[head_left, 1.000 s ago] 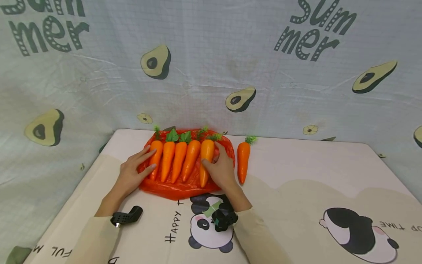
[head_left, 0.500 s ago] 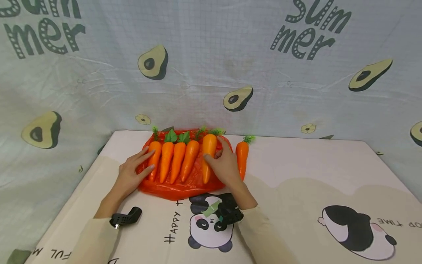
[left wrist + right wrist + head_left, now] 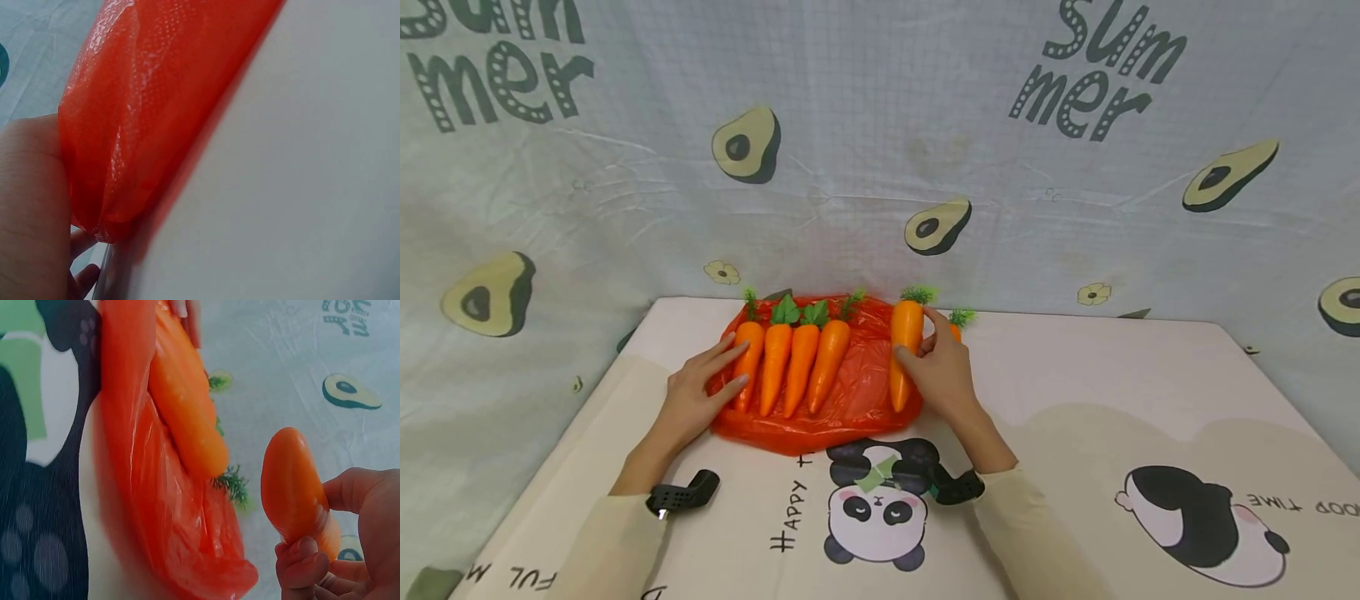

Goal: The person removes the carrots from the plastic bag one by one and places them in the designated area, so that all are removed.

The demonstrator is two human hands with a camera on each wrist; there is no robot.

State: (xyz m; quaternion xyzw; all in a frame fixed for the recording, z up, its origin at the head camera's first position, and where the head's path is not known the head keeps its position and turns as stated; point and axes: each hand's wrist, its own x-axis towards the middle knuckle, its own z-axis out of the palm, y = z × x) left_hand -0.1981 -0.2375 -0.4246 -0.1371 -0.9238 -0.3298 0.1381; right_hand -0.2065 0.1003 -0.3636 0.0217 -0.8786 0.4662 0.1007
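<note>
An orange plastic bag [image 3: 857,392] lies flat on the table with several toy carrots [image 3: 790,367] side by side on it. My right hand [image 3: 942,367] grips one light-orange carrot [image 3: 904,350] over the bag's right edge, lifted a little; the right wrist view shows the carrot [image 3: 294,487] held between thumb and fingers. My left hand [image 3: 700,392] rests flat on the bag's left side, fingers touching the leftmost carrot [image 3: 747,367]. In the left wrist view the bag [image 3: 150,106] fills the frame beside my palm. Another carrot [image 3: 957,323] lies mostly hidden behind my right hand.
The table [image 3: 1112,375] wears a cream cloth printed with pandas [image 3: 872,508] and lettering. A pale avocado-print cloth [image 3: 880,150] hangs as a backdrop right behind the bag. Bare tabletop stretches to the right of my right hand.
My right hand has carried the light-orange carrot to the right, away from the row, leaving a gap on the bag. It now hides most of the carrot lying beside the bag. My left hand stayed put.
</note>
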